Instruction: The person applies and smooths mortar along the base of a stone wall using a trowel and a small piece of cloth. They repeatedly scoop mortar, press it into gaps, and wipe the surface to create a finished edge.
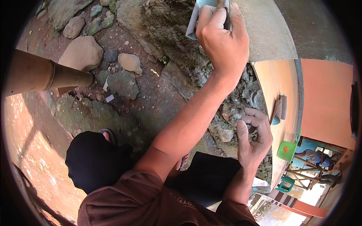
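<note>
Brown shirt [124, 199], pale lettering [187, 204] partly hidden. Left hand [225, 43] grasping blue-grey piece [192, 22]; edge points away from wearer, top cropped. Right hand [257, 139] released, fingers half-curled.

I have the left arm [188, 116] stretched well beyond the brown shirt [128, 199], slanting rightward, the left hand [224, 41] bent at its wrist [226, 79], back showing, fingers curled in a grip, thumb opposite. Nearer the shirt, off its right side, my right forearm [240, 188] rises; the right hand [256, 141] has dusty, loosely curled fingers, thumb apart.
</note>
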